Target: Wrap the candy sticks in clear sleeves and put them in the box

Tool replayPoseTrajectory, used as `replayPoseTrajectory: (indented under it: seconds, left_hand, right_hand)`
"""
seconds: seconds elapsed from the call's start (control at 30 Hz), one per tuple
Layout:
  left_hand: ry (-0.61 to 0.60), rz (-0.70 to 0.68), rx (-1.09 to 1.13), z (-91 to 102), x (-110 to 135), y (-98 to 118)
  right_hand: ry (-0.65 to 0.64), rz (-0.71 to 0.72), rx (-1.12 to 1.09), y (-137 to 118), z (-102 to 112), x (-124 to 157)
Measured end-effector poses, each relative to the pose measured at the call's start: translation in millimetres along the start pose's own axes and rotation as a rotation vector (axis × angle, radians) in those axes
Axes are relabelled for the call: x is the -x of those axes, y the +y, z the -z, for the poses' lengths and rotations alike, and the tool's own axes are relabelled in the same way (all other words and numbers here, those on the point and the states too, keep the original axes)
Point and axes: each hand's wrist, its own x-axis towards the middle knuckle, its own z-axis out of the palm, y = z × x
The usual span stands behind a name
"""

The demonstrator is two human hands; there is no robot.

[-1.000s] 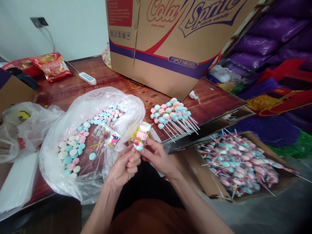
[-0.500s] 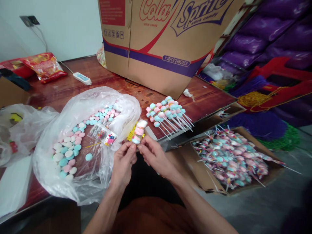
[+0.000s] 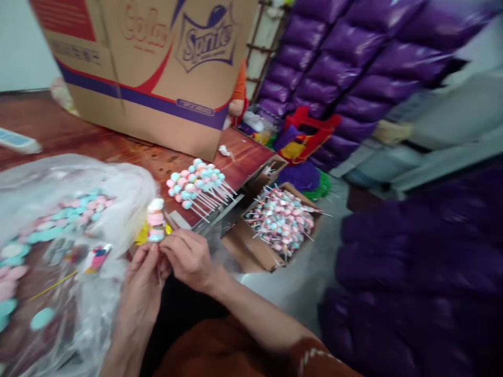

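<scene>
Indoor work scene, seen from the head and looking down on a person's two bare hands, taken here as the centre of the clock. Just above them, at 12 o'clock, stands one stick candy (image 3: 156,220), upright, a stack of white, pink and pale blue rounds. The left hand (image 3: 137,275) pinches the candy low down between thumb and fingers, its stick pointing below the grip. The right hand (image 3: 190,262) meets it there, its thumb and forefinger closed on the base of the candy; blur hides exactly which part they pinch. A bright yellow bundle (image 3: 142,234) shows right behind the candy.

At 1 o'clock, a cluster of similar lollipops (image 3: 196,180) lies on the reddish wooden table (image 3: 243,152), white sticks towards the edge. Between 2 and 3 o'clock, an open cardboard box (image 3: 249,241) below table height is heaped with many sweets on sticks (image 3: 281,220). From 9 to 10 o'clock spreads a clear plastic bag (image 3: 129,180) with loose pink and blue discs (image 3: 58,214). Farther off at 12 o'clock, a large carton (image 3: 145,78) reads "Cola" and "Sprite"; another person's arm (image 3: 237,99) shows beside it. Shiny purple packs (image 3: 334,63) are stacked at 2 o'clock.
</scene>
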Motion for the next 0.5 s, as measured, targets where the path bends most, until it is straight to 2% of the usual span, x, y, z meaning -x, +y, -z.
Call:
replayPoseTrajectory:
  seconds: [0.07,0.17,0.2,0.27,0.33,0.37,0.4,0.5]
  left_hand:
    - [-0.010,0.054,-0.014,-5.3,-6,-8]
    - [-0.150,0.152,-0.067,-14.9,-12,-23]
    - [-0.189,0.124,-0.094,-17.7,-12,-29]
    - [-0.215,-0.020,-0.189,-21.8,-10,-40]
    - [-0.232,-0.146,-0.357,-23.8,-5,-50]
    - [-0.255,-0.159,-0.450,-24.3,-3,-54]
    - [-0.288,-0.129,-0.529,-25.0,0,-59]
    - [-0.359,0.082,-0.642,-30.3,3,-70]
  right_hand:
    - [-0.019,-0.175,0.023,1,5,4]
    - [-0.014,-0.426,-0.117,1,24,13]
    - [-0.011,-0.496,-0.197,1,33,17]
    - [0.005,-0.610,-0.321,1,52,23]
    - [0.041,-0.672,-0.343,2,67,29]
    - [0.066,-0.690,-0.327,3,73,32]
    - [0.097,-0.708,-0.309,4,77,36]
    - [0.194,-0.796,-0.328,12,85,51]
